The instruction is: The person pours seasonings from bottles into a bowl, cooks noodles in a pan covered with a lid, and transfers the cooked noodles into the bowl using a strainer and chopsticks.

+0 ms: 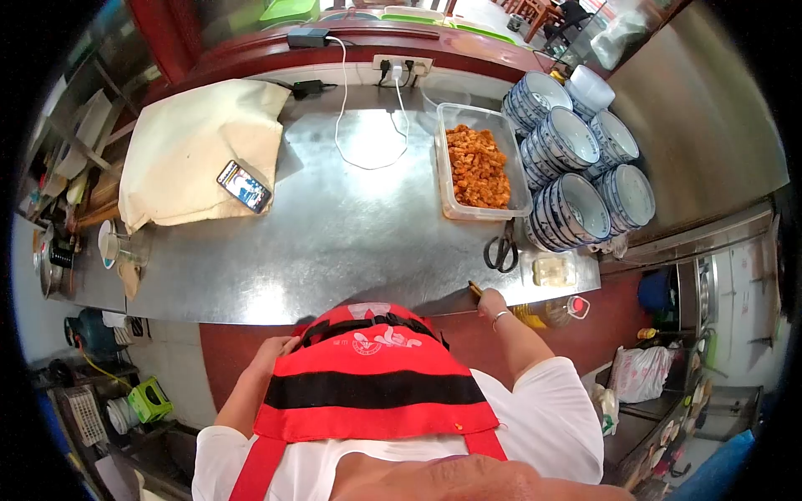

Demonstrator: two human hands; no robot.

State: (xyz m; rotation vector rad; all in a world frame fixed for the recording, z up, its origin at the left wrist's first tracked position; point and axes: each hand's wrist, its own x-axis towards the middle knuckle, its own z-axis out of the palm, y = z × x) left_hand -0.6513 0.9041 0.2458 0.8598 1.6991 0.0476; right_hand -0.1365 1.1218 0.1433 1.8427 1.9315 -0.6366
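Note:
My right hand (492, 302) is closed at the front edge of the steel counter (351, 242). Out of its fingers pokes the end of a small yellow and dark stick-like thing (474, 288); its kind is unclear. Beside my red and black apron (368, 367), at the waist, is my left hand (274, 349), its fingers mostly hidden by the cloth. Black-handled scissors (501, 252) lie just beyond my right hand. Behind them stands a clear plastic tub (445, 188) of reddish-orange chopped food (478, 167). A small clear box (549, 270) with pale contents sits to the right.
Stacked blue-and-white bowls (576, 209) fill the counter's right side. On the left, a phone (244, 185) lies on a cream cloth (196, 142). A white cable (341, 108) runs from the wall socket. An oil bottle (555, 311) stands below the counter edge.

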